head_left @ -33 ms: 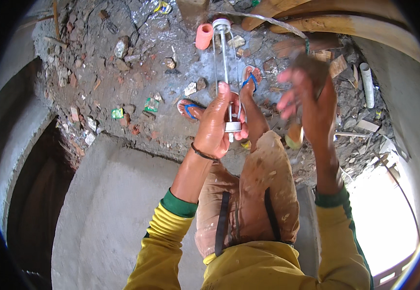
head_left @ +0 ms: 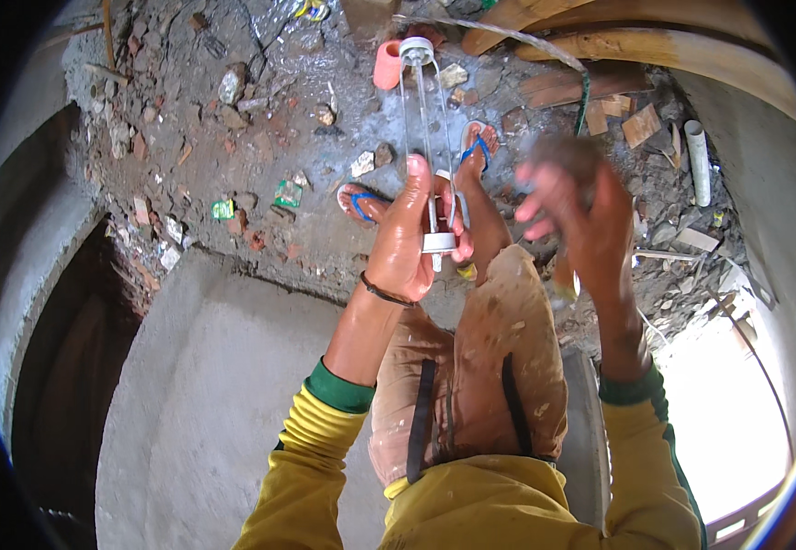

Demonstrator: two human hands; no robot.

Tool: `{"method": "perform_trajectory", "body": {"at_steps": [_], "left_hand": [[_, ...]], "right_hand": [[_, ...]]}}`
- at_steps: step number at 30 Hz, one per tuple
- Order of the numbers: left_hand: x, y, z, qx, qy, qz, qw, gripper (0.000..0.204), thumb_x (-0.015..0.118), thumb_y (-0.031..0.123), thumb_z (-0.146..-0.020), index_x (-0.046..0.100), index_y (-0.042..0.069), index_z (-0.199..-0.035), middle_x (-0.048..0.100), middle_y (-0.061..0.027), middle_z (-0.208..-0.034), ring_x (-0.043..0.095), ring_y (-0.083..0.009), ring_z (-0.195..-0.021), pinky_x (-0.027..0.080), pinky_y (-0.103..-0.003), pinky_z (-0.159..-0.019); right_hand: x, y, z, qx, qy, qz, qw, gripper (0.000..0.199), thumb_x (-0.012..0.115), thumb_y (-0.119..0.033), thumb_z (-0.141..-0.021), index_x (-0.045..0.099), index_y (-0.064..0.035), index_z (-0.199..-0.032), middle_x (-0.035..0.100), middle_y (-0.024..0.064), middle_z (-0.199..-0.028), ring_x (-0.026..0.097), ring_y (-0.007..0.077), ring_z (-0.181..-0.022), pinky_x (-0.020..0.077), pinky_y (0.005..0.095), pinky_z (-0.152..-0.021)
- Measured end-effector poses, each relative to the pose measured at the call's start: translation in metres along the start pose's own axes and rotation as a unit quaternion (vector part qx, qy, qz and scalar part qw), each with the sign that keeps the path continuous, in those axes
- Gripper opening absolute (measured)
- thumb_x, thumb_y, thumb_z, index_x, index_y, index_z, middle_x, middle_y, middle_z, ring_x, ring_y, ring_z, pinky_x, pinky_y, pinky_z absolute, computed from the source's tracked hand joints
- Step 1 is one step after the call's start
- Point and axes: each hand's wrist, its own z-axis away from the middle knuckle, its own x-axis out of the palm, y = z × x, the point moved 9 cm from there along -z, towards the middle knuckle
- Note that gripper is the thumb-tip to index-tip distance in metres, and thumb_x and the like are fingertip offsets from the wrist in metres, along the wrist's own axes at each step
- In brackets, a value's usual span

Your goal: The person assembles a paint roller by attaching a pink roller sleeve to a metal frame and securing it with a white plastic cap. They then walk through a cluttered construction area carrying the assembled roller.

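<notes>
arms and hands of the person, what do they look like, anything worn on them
Both yellow sleeves end in dark green cuffs, and the right one has a green strip along its outer side. The left hand is ungloved, with a thin dark band at the wrist. The right hand is blurred but also looks ungloved.

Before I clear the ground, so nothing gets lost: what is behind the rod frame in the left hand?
Behind the rod frame, grey ground shows between the upper rods; lower down, fingers of the left hand show behind it. What lies beyond the hand is covered.
</notes>
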Motion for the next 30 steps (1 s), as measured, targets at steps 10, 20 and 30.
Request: {"method": "perform_trajectory", "body": {"at_steps": [10,20,30], "left_hand": [[-0.013,0.021,0.049,0.098,0.053,0.061,0.992,0.051,0.042,0.059,-0.094,0.052,0.012,-0.077,0.053,-0.0001,-0.066,0.053,-0.0105,-0.058,0.042,-0.023,-0.049],[-0.007,0.042,0.078,0.092,0.134,0.041,0.986,0.061,0.034,0.062,-0.095,0.038,0.011,-0.062,0.038,-0.0006,-0.057,0.037,-0.0128,-0.053,0.03,-0.025,-0.051],[-0.03,0.041,0.081,0.099,0.109,0.113,0.983,0.061,0.038,0.064,-0.093,0.045,0.01,-0.066,0.048,-0.0048,-0.059,0.049,-0.018,-0.058,0.038,-0.026,-0.054]], "right_hand": [[0.074,0.002,0.062,-0.053,-0.123,0.068,0.989,0.043,0.069,-0.017,-0.086,0.045,0.0031,-0.115,0.062,0.016,-0.092,0.062,0.0198,-0.068,0.0502,0.0275,-0.059],[0.097,-0.033,0.064,-0.145,-0.21,0.19,0.948,0.049,0.074,-0.022,-0.081,0.046,0.0053,-0.11,0.058,0.0269,-0.093,0.065,0.0332,-0.074,0.0484,0.0364,-0.062],[0.111,-0.025,0.067,-0.106,-0.21,0.094,0.967,0.022,0.07,-0.015,-0.084,0.055,0.0004,-0.092,0.062,0.0181,-0.079,0.064,0.0316,-0.064,0.0482,0.0373,-0.059]]}}
